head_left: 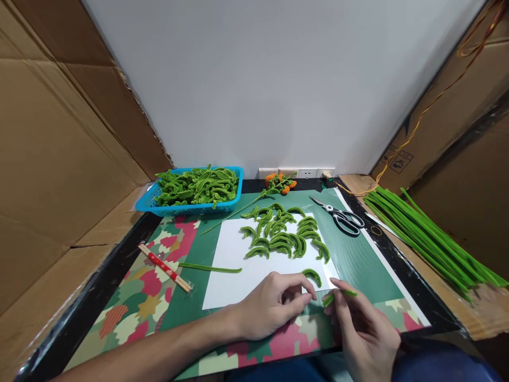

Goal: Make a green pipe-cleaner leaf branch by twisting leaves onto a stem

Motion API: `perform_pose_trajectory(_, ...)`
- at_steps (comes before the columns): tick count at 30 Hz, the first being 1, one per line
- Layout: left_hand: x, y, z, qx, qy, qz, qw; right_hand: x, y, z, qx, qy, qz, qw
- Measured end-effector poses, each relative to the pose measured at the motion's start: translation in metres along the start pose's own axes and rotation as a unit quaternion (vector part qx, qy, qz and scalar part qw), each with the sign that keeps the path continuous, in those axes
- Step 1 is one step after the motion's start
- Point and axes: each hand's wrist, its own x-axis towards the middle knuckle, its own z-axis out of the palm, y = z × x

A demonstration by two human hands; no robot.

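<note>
1. At the far left of the counter (141,229), a blue basket (191,211) is holding a heap of fuzzy green pieces.
2. Nearer to me, wrapped chopsticks (162,267) are lying aslant, and a single long green stem (210,268) is stretching sideways from just beside them onto the white paper (226,249).
3. On that paper, many curved green pieces (280,240) are lying in loose rows, and an orange flower sprig (274,185) is resting beyond them.
4. My left hand (270,302) is hovering low with its fingers curling inward. I am showing nothing in its grasp, but I cannot tell whether thumb and forefinger are meeting.
5. Just beyond those fingertips, one loose curved piece (313,275) is lying on the paper, arching away from me and bending down toward its right end. My left hand is being the nearer one to it.
6. My right hand (368,329) is pinching a short green piece (349,292) between thumb and fingers. Its long axis is running roughly sideways, with one end poking out right of my thumb and the other pointing toward my left hand. It is looking fuzzy and bright green, its middle hiding behind my thumb.
7. Farther right, open scissors (329,208) are lying beyond my hands, and a bundle of green stems (429,239) is slanting toward me.
</note>
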Motion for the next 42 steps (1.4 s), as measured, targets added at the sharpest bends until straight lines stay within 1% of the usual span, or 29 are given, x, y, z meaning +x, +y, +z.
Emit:
perform_pose_trajectory(2,0.000,-0.001,-0.001,-0.024,0.002,-0.013,1.000,0.004,-0.002,-0.001,-0.007,-0.011,-0.039,0.999)
perform_pose_trajectory(5,-0.001,0.001,-0.001,-0.030,-0.010,-0.018,0.999,0.008,-0.004,-0.003,0.007,-0.053,-0.083,0.995)
perform_pose_trajectory(8,-0.003,0.003,0.000,-0.006,-0.019,-0.002,1.000,0.007,-0.003,-0.004,-0.002,-0.089,-0.136,0.987)
perform_pose_trajectory(11,-0.005,0.004,0.002,0.028,-0.013,0.015,0.999,-0.001,0.003,-0.002,-0.044,-0.100,-0.196,0.975)
perform_pose_trajectory(13,-0.006,0.004,0.004,0.043,-0.011,0.018,0.999,-0.006,0.006,0.002,-0.077,-0.092,-0.222,0.968)
perform_pose_trajectory(15,-0.006,0.004,0.005,0.049,-0.014,0.021,0.998,-0.010,0.008,0.005,-0.108,-0.069,-0.238,0.963)
perform_pose_trajectory(18,-0.007,0.006,0.004,0.067,-0.001,0.054,0.996,-0.013,0.007,0.010,-0.135,-0.029,-0.261,0.955)
perform_pose_trajectory(20,-0.006,0.006,0.003,0.070,0.010,0.083,0.994,-0.014,0.005,0.011,-0.141,-0.016,-0.264,0.954)
perform_pose_trajectory(22,-0.005,0.006,0.000,0.056,-0.007,0.087,0.995,-0.015,0.003,0.012,-0.136,-0.011,-0.250,0.959)
perform_pose_trajectory(25,-0.004,0.005,-0.003,0.027,-0.057,0.050,0.997,-0.016,0.003,0.013,-0.121,-0.018,-0.240,0.963)
perform_pose_trajectory(28,-0.003,0.006,-0.006,0.010,-0.074,0.026,0.997,-0.015,0.005,0.012,-0.120,-0.040,-0.253,0.959)
perform_pose_trajectory(30,-0.003,0.007,-0.006,0.020,-0.071,0.031,0.997,-0.013,0.006,0.011,-0.122,-0.053,-0.261,0.956)
perform_pose_trajectory(32,-0.002,0.008,-0.005,0.036,-0.062,0.045,0.996,-0.013,0.006,0.011,-0.125,-0.049,-0.267,0.954)
perform_pose_trajectory(34,-0.002,0.007,-0.004,0.039,-0.055,0.057,0.996,-0.013,0.004,0.012,-0.135,-0.027,-0.269,0.953)
perform_pose_trajectory(38,-0.001,0.004,-0.001,0.011,-0.032,0.067,0.997,-0.015,0.001,0.014,-0.157,0.019,-0.243,0.957)
perform_pose_trajectory(42,-0.002,0.002,0.000,0.002,0.016,0.071,0.997,-0.014,0.001,0.013,-0.170,0.022,-0.246,0.954)
